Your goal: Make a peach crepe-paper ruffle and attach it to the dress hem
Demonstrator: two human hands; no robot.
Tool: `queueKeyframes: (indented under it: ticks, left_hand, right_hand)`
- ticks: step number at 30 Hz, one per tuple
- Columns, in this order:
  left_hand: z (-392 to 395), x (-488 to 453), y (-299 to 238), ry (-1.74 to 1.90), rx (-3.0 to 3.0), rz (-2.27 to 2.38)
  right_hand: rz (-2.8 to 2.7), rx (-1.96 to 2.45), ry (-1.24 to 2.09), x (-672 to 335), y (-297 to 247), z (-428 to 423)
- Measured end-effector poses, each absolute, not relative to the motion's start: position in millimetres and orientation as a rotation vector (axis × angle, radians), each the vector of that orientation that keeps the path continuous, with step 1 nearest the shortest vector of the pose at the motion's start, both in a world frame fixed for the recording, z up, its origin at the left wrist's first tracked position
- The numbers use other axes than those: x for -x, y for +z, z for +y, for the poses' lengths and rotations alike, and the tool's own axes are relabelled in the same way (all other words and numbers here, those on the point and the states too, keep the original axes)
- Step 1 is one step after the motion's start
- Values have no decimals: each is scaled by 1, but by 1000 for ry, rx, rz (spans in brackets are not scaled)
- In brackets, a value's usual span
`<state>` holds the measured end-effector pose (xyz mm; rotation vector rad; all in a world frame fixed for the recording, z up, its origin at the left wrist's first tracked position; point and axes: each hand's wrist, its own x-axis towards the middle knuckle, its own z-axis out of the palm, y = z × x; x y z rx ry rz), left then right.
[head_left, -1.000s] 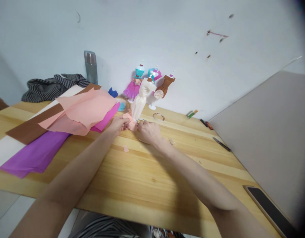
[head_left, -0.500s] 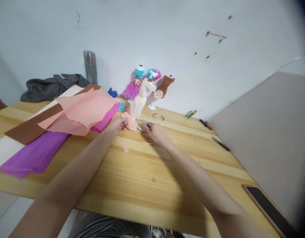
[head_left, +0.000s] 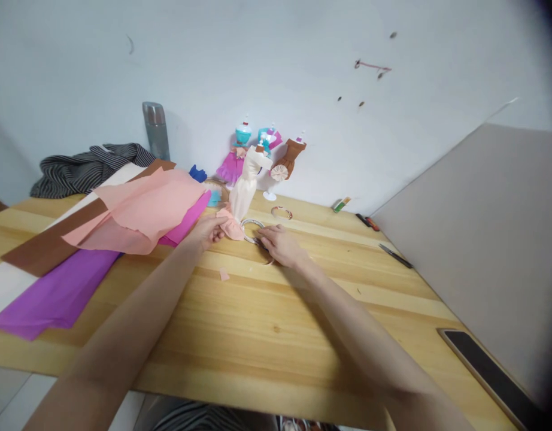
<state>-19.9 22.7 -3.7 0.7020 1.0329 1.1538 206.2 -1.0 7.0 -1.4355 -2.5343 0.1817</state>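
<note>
My left hand pinches the peach ruffle at the hem of a small dress form's cream paper dress. The form leans, its top tilted right. My right hand is low over the table with fingers curled, at the right edge of a pale ring that looks like a tape roll. Beneath these fingers lies a dark slim thing, mostly hidden, whose kind I cannot make out. A thin curved strip shows just below the hand.
Crepe paper sheets in several colours lie at left, near a striped cloth and a flask. Dressed forms stand by the wall. A second ring, a knife and a phone are to the right.
The right hand has turned more palm down and its fingers have slid over the dark thing beside the ring. My left hand keeps its pinch on the ruffle. The whole view has shifted slightly.
</note>
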Motion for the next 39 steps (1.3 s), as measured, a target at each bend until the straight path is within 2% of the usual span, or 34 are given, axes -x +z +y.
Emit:
queueKeyframes:
  ticks: [8,17,21,30,39]
  left_hand:
    - [25,22,-5,1154,-637,993]
    - [21,17,-2,1091,-453,965]
    - [17,14,-2,1069,-414,950]
    - [14,14,1,971,-421,920]
    - [13,10,-1,997,-428,861]
  right_hand:
    - [-2078,1593,441,-219,2,12]
    - [-1248,1334,1291,-155,-5,36]
    - [-986,1183,1552,-142,-6,45]
    - [-719,1041,1704,-143,-10,43]
    - [-822,1165,1699,-145,-10,18]
